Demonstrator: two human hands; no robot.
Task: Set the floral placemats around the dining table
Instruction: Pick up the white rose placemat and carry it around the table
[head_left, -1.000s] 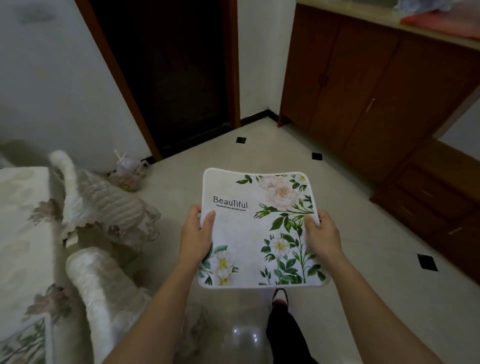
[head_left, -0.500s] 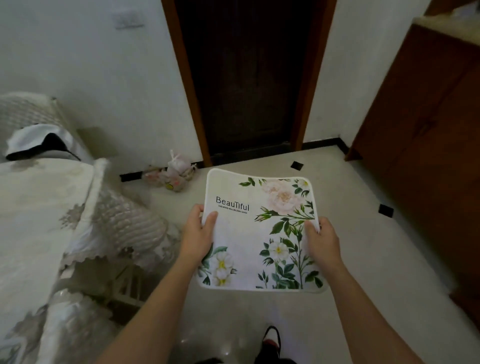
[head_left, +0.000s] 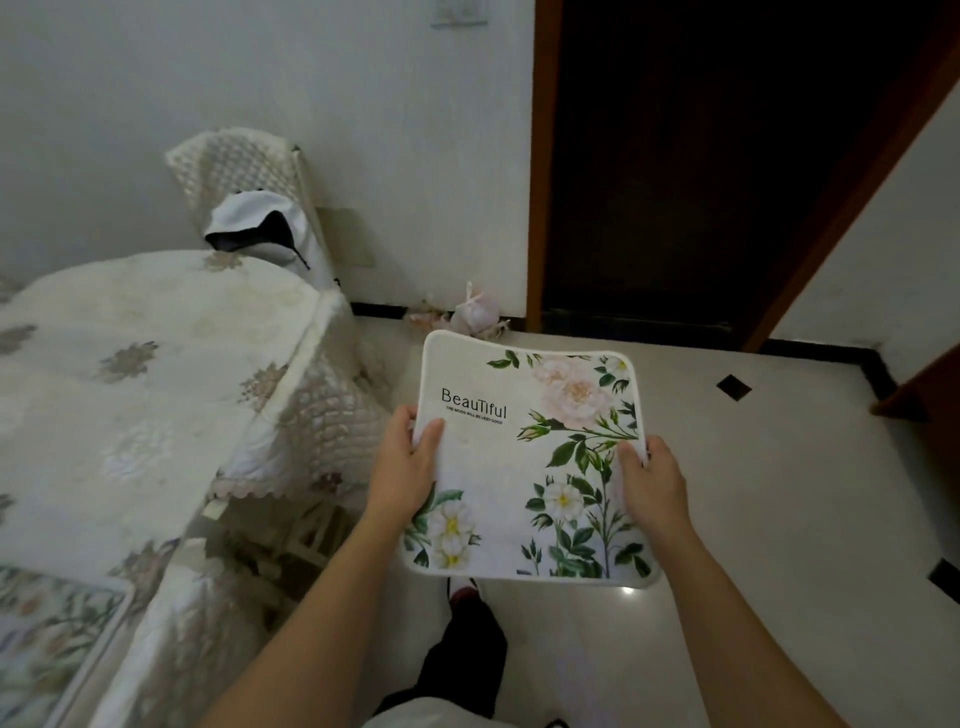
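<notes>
I hold a white floral placemat (head_left: 524, 467) printed "Beautiful" flat in front of me, above the floor. My left hand (head_left: 405, 467) grips its left edge and my right hand (head_left: 649, 480) grips its right edge, thumbs on top. The dining table (head_left: 130, 374), covered with a cream embroidered cloth, stands to my left. Another floral placemat (head_left: 47, 639) lies on the table's near corner at the lower left edge of the view.
A chair (head_left: 249, 176) with a quilted cover and a white cloth draped on it stands at the table's far end by the wall. Another covered chair (head_left: 311, 431) is tucked beside the table. A dark doorway (head_left: 701, 182) is ahead. A small bag (head_left: 475, 312) lies by the skirting.
My view has swung left: the wooden cabinets slid out of sight on the right and the table and far chair came into view. Both hands keep the same hold on the placemat.
</notes>
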